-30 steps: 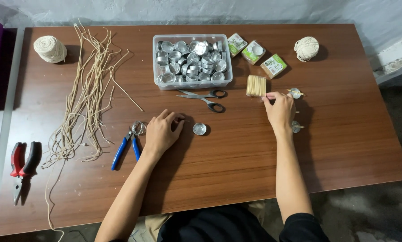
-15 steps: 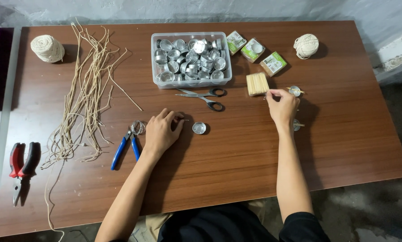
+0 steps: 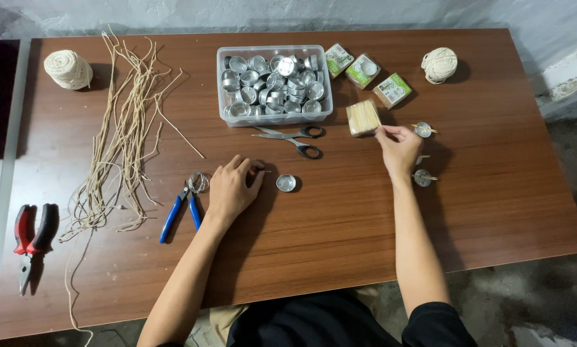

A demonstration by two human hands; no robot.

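My left hand (image 3: 232, 187) rests knuckles-up on the brown table (image 3: 340, 257), fingers curled, fingertips close to a small metal cup (image 3: 286, 182). Something tiny sits at its fingertips; I cannot tell whether it is gripped. A coil of wire (image 3: 198, 182) and blue-handled pliers (image 3: 179, 215) lie just left of that hand. My right hand (image 3: 399, 149) reaches to a bundle of thin wooden sticks (image 3: 363, 117), thumb and forefinger pinched on a stick at its right edge. Two metal cups with sticks across them (image 3: 423, 130) (image 3: 423, 177) lie right of this hand.
A clear tub (image 3: 223, 112) of several metal cups stands at the back centre, scissors (image 3: 291, 136) in front of it. Three small boxes (image 3: 364, 71) and a twine ball (image 3: 439, 65) lie back right. Loose cords (image 3: 124, 138), another twine ball (image 3: 68, 69) and red pliers (image 3: 30, 234) lie left.
My right hand has edged slightly left toward the stick bundle. My left hand has stayed in place.
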